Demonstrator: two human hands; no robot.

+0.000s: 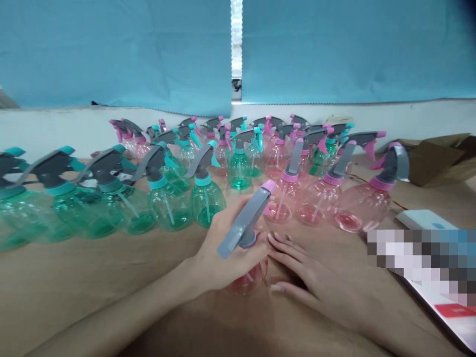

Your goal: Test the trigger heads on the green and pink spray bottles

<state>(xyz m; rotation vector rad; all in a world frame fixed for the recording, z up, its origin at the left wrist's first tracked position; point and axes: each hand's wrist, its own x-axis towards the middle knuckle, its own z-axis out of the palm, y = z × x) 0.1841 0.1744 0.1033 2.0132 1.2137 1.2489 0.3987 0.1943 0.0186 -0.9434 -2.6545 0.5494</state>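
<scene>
My left hand (213,258) is wrapped round the neck of a pink spray bottle (248,283) near the middle of the table. The bottle's grey sprayer head (245,220) rises above my fingers, with its pink nozzle facing away to the right; much of its body is hidden behind that hand. Beside it, my right hand (316,275) is stretched out with fingers apart, the fingertips close to the bottle. Whether they touch it I cannot tell. Just beyond stand a green spray bottle (208,201) and a pink spray bottle (284,201), both upright with grey heads.
Several green bottles (169,208) line the left, several pink ones (320,203) the right, with mixed colours behind them. A brown paper bag (439,158), a white box (427,219) and a partly blurred-out flat object (446,302) lie at the right. Blue curtains (119,54) hang behind.
</scene>
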